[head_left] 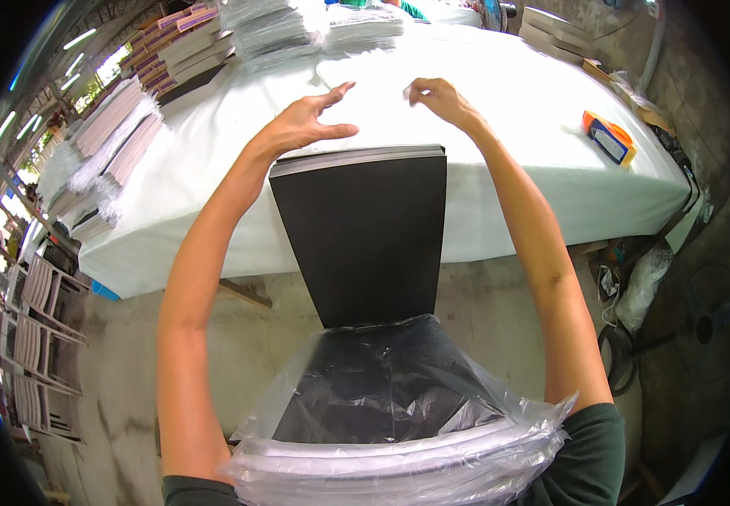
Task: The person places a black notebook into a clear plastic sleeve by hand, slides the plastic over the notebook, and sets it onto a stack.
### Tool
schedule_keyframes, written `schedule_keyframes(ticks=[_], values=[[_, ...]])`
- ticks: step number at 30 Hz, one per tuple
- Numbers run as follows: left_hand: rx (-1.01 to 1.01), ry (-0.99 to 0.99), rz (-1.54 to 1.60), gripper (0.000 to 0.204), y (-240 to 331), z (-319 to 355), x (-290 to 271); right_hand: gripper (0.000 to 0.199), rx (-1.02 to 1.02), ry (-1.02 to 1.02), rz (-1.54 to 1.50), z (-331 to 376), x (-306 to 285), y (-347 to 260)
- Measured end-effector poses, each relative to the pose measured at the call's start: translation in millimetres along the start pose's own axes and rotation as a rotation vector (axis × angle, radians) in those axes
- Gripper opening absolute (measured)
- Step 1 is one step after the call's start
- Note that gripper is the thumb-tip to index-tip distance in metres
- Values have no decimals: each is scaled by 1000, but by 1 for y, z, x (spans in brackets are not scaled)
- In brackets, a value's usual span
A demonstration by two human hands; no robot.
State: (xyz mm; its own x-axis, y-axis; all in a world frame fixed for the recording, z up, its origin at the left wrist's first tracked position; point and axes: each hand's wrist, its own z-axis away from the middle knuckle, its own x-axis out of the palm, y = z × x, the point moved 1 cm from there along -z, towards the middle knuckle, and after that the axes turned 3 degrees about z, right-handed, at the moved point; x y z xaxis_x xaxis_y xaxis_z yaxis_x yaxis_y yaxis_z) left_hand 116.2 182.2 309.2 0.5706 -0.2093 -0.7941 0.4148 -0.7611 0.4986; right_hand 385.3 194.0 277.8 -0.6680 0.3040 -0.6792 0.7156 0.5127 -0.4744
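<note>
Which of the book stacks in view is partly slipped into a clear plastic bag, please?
The black-covered stack between the person's forearms: its near end sits inside the clear bag. The stacks on the table's left lie wholly apart from it.

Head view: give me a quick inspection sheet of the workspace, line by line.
Surface: table under a white cloth, concrete floor below.
Job's things: black book leaning from the lap onto the table edge, its near end in a clear bag; more clear bags lie flat on the cloth.
Clutter: book stacks at left and far edge; orange-and-blue pack at right.
Grips: left hand open, fingers spread over the book's top; right hand pinching a bag on the cloth.
Cables: nothing seen for sure; a dark loop lies on the floor at right.
Surroundings: racks at left, fan at right.
</note>
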Motion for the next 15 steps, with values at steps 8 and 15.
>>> schedule_keyframes(ticks=[8, 15], values=[[-31, 115, -19, 76, -28, -50, 21, 46, 351, 213, -345, -21, -20, 13], [-319, -9, 408, 48, -55, -52, -5, 67, -236, -110, 7, -7, 4, -7]])
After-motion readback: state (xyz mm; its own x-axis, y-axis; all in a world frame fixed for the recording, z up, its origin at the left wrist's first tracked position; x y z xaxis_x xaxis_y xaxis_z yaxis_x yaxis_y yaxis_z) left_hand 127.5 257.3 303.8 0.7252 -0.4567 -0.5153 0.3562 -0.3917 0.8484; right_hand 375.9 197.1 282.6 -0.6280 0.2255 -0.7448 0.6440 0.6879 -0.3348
